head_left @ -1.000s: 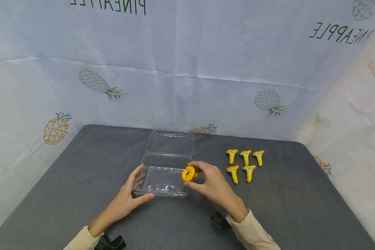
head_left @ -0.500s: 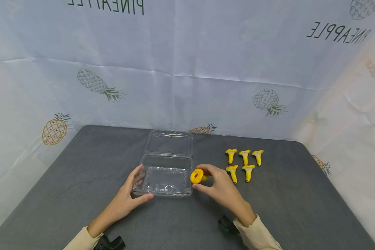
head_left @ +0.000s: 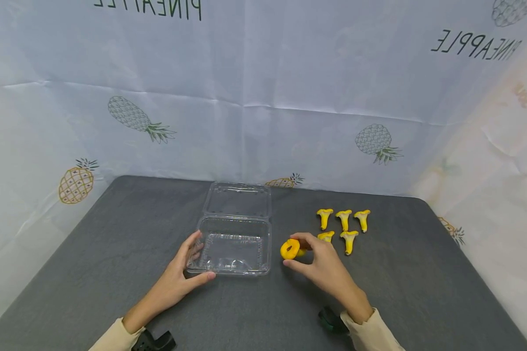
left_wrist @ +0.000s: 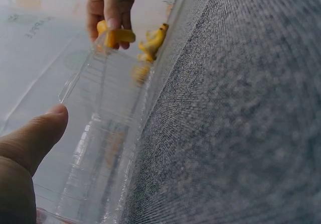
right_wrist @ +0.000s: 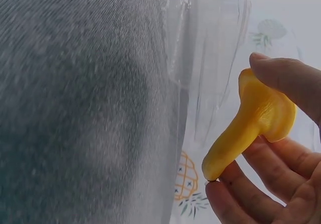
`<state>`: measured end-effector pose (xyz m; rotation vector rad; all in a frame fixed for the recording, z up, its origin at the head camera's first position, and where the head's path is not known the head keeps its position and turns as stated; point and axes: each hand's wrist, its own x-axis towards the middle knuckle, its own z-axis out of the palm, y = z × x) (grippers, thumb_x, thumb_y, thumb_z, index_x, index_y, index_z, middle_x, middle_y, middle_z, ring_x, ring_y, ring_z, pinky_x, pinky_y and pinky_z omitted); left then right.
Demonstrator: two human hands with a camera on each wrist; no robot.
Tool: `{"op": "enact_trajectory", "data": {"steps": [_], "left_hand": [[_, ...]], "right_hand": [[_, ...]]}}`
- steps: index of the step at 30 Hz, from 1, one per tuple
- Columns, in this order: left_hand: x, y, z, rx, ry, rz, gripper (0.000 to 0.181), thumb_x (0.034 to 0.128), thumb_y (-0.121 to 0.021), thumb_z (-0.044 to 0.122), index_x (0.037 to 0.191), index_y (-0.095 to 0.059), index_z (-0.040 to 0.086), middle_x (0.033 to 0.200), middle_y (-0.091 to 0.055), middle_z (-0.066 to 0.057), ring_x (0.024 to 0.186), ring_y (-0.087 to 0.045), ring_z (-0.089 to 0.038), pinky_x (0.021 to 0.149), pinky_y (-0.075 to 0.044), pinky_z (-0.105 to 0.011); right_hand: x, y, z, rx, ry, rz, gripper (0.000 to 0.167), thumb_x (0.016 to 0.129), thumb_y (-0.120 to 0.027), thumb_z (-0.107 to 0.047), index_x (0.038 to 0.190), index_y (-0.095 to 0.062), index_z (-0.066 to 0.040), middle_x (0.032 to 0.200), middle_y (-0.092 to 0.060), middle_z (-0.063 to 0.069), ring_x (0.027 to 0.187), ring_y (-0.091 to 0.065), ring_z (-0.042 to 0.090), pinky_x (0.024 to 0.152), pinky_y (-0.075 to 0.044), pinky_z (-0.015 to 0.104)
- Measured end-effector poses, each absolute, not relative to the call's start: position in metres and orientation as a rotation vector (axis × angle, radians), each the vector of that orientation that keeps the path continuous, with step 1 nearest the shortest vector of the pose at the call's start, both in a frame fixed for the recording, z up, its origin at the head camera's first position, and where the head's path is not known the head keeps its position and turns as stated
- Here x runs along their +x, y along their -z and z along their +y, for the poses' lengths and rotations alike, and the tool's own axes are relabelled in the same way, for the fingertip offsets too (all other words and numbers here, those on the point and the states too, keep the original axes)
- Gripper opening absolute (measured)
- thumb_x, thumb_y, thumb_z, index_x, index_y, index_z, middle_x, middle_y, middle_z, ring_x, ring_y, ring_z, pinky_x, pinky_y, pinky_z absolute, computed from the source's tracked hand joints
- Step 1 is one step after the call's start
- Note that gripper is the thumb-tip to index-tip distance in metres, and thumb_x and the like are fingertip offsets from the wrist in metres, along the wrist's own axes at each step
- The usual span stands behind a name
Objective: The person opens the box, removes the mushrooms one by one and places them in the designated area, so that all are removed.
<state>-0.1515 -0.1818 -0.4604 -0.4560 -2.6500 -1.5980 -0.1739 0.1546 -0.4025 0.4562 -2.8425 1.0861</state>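
Note:
A clear plastic clamshell container stands on the grey table, its lid folded back. My left hand holds the container's near left corner, thumb at the front rim and fingers along the left side. To the right of the container, my right hand pinches a yellow chanterelle mushroom above the table, cap facing left. In the right wrist view, thumb and fingers grip the mushroom at its cap, with fingertips near the stem end. Nothing lies inside the container.
Several more yellow mushrooms lie in two rows on the table's right side, one partly hidden behind my right hand. A pale cloth printed with pineapples hangs behind the table. Dark wrist devices sit at both cuffs.
My right hand has moved right with the mushroom, from over the container's right edge to beside it. My left hand and the container stay in place.

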Motion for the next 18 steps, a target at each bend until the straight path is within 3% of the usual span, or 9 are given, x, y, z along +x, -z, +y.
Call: {"op": "enact_trajectory", "data": {"steps": [18], "left_hand": [[-0.152,0.461,-0.182,-0.472,1.58,-2.643,0.097,0.0893,-0.075,0.026,0.159,-0.01,0.009,0.163,-0.018,-0.023,0.143,-0.035,-0.047,0.11,-0.037,-0.061]], "right_hand": [[-0.174,0.389,0.184,0.348,-1.1,-2.843,0.054,0.081,-0.084,-0.026,0.123,-0.058,-0.006,0.112,-0.07,0.009,0.104,-0.069,0.028,0.092,-0.058,0.049]]}}
